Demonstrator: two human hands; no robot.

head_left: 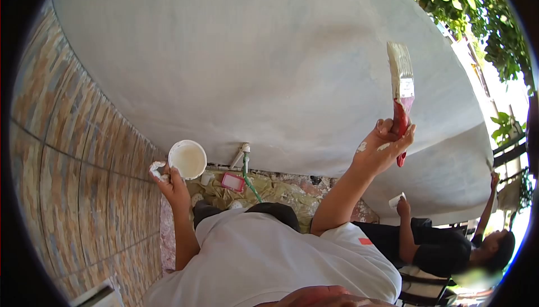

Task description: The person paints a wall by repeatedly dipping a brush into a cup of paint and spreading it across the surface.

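My right hand (pixel 383 147) is raised and grips the red handle of a wide paintbrush (pixel 401 82), whose pale bristles point up against the grey plastered wall (pixel 269 65). My left hand (pixel 173 186), smeared with white paint, holds a small white cup (pixel 187 159) of pale paint by its rim, low near the foot of the wall. Both forearms come up from my white shirt at the bottom of the view.
A tiled brick-pattern wall (pixel 78 178) stands on the left. Stained drop cloths (pixel 281 192), a white pipe (pixel 240 155) with a green hose and a small red-framed item (pixel 232 182) lie at the wall's foot. Another person (pixel 443 245) in black works at the right, arm raised. Foliage hangs above.
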